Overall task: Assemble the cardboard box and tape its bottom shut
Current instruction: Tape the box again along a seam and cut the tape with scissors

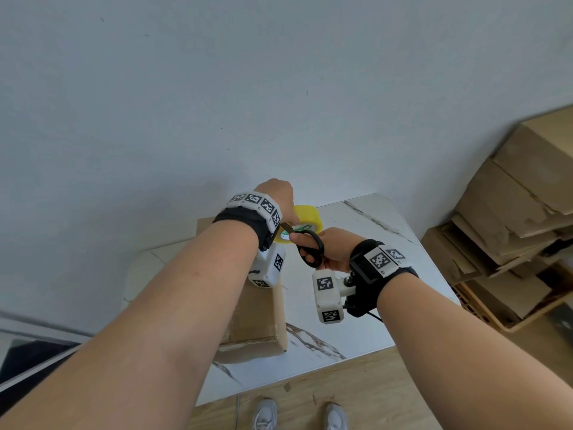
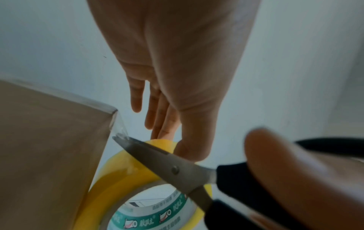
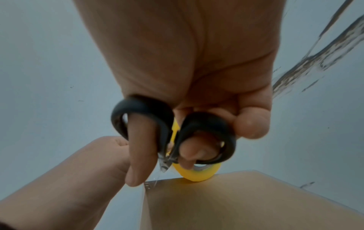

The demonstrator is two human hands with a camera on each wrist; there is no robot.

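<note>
**Cutting the tape at the box's far edge**

Brown cardboard box resting on the white marble-veined tabletop, clear strip of tape running off its far corner to the yellow roll of packing tape. Left hand gripping the roll just past the box, thumb over its rim. Right hand closed through the loops of the black-handled steel scissors, blades closed, tips at the strip just beside the corner.

Risks, as judged from here:
- Only partly severed tape, tearing ragged or peeling back off the cardboard if pulled.
- Slack strip folding and sticking to itself if the roll's tension drops.
- Loose tail left unpressed, leaving the bottom seam weak.
- Blade tips close to the left fingers; a slip could nick them.
</note>
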